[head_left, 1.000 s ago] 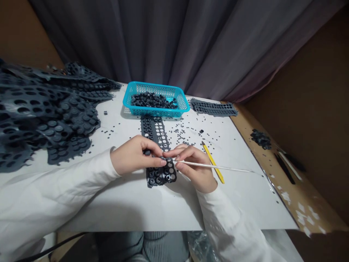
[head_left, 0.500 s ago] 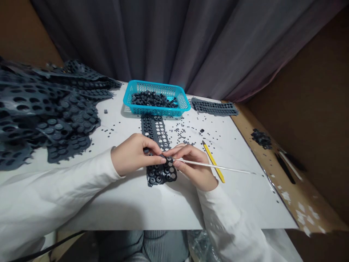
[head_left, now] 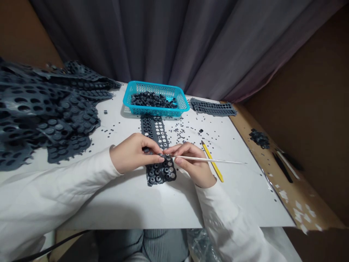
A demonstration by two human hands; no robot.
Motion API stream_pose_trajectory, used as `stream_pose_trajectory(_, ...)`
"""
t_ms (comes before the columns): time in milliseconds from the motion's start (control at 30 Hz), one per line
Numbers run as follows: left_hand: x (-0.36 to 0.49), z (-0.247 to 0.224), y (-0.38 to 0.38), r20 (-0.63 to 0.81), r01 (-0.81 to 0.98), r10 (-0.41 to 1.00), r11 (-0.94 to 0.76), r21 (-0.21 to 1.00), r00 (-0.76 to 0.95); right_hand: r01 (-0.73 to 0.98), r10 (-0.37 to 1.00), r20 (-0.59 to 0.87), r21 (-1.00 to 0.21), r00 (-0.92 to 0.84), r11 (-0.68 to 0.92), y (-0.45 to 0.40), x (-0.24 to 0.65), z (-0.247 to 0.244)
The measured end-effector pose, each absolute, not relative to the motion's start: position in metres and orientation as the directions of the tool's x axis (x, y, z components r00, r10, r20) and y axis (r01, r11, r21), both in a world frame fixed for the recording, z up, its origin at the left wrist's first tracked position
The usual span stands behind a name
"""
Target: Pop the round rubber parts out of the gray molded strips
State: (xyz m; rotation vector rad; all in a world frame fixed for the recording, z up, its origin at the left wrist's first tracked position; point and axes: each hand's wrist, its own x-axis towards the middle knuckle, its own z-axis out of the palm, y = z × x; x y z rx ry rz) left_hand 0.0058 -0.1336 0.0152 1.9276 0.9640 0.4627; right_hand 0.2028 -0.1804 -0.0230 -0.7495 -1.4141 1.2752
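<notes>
A long dark rubber strip point(head_left: 157, 145) full of round holes and small ring parts lies on the white table point(head_left: 152, 203), running from the basket towards me. My left hand point(head_left: 133, 153) pinches the strip near its middle, fingertips pressed on it. My right hand point(head_left: 192, 163) holds a thin white stick point(head_left: 215, 160) like a pen, its tip at the strip right beside my left fingertips. The stick's free end points right.
A turquoise basket point(head_left: 156, 98) of loose dark rings stands at the back. A big heap of punched rubber sheets point(head_left: 46, 112) fills the left. Another strip point(head_left: 212, 107), a yellow tool point(head_left: 214, 165), scattered bits and a small dark pile point(head_left: 259, 138) lie to the right.
My right hand and the stick have shifted slightly up and left along the strip. The left hand keeps its grip in nearly the same spot.
</notes>
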Motion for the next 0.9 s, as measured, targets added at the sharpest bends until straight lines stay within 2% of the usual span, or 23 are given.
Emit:
stream_pose_trajectory(533,0.0063,0.0159,-0.1334,-0.079,0.438,0.763,-0.279,0.854,0.641,-0.121,0.908,0.324,-0.946,-0.266,0.302,-0.1829,0.2023,-0.0224)
stream_pose_trajectory(900,0.0060,0.0136,-0.1309,-0.161,0.392,0.747,-0.142,0.909,0.645,-0.139,0.911,0.347,-0.936,-0.223,0.322,-0.1825,0.2027,-0.0232)
